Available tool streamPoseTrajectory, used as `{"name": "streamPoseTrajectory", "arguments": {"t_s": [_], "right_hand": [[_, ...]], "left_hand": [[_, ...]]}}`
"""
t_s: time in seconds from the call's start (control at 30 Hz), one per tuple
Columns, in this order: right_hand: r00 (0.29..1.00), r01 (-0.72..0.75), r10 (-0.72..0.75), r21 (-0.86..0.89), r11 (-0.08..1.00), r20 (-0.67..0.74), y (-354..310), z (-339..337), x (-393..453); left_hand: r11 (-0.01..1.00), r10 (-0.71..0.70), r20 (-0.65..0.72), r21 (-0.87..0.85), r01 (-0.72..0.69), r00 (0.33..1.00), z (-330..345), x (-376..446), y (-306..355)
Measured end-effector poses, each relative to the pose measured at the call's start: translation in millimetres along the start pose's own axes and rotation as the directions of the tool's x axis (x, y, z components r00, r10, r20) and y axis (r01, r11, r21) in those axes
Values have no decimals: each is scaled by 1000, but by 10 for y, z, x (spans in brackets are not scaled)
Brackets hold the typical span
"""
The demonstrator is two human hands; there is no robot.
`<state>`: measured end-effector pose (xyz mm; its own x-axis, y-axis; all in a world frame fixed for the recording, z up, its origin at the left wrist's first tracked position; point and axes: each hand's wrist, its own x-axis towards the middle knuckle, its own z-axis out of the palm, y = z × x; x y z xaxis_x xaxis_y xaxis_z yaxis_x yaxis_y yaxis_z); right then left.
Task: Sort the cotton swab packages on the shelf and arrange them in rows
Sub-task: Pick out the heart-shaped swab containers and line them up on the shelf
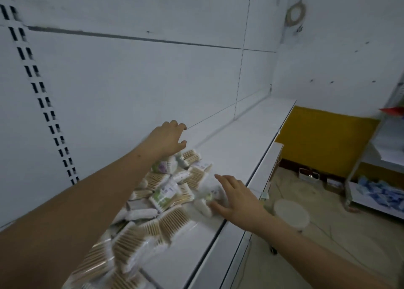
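A loose heap of cotton swab packages [166, 192], clear bags with wooden sticks and white tips, lies along the white shelf [247, 140] from the bottom left toward the middle. My left hand [167, 139] hovers over the far end of the heap with fingers loosely curled and holds nothing. At the heap's right side near the shelf's front edge, my right hand [237, 198] has its fingers spread, touching a package there. My left forearm hides part of the heap.
The shelf runs on to the right, bare, up to a white back panel with a slotted upright [43, 105]. Below right are a yellow wall [323, 140], a round white stool [291, 215] on the floor and another rack with blue packs [380, 192].
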<state>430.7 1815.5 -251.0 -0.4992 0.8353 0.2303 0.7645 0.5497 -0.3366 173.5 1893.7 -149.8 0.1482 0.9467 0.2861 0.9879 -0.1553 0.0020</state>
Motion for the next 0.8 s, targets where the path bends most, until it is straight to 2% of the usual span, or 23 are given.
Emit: {"name": "streamPoseTrajectory", "arguments": {"t_s": [0.1, 0.2, 0.37, 0.43, 0.53, 0.6, 0.7, 0.8], "right_hand": [[997, 52, -54, 35, 998, 58, 138, 137, 243], [990, 76, -92, 145, 987, 107, 258, 226, 420], [967, 158, -203, 262, 952, 153, 364, 217, 600], [960, 178, -229, 281, 943, 159, 441, 208, 660], [940, 293, -303, 88, 952, 155, 569, 218, 713], [928, 342, -345, 49, 939, 138, 647, 238, 736], [927, 287, -337, 264, 921, 166, 763, 207, 796], [925, 232, -352, 516, 825, 146, 950, 72, 863]], "left_hand": [[982, -38, 60, 188, 26, 997, 198, 152, -63], [923, -142, 128, 375, 85, 982, 282, 223, -45], [859, -309, 183, 474, 191, 933, 354, 303, 174], [844, -343, 160, 485, 229, 926, 364, 327, 218], [835, -365, 142, 487, 256, 920, 350, 349, 265], [842, -351, 125, 475, 255, 928, 338, 367, 281], [869, -349, 73, 399, 293, 934, 270, 420, 319], [906, -344, -2, 260, 333, 939, 184, 539, 395]]}}
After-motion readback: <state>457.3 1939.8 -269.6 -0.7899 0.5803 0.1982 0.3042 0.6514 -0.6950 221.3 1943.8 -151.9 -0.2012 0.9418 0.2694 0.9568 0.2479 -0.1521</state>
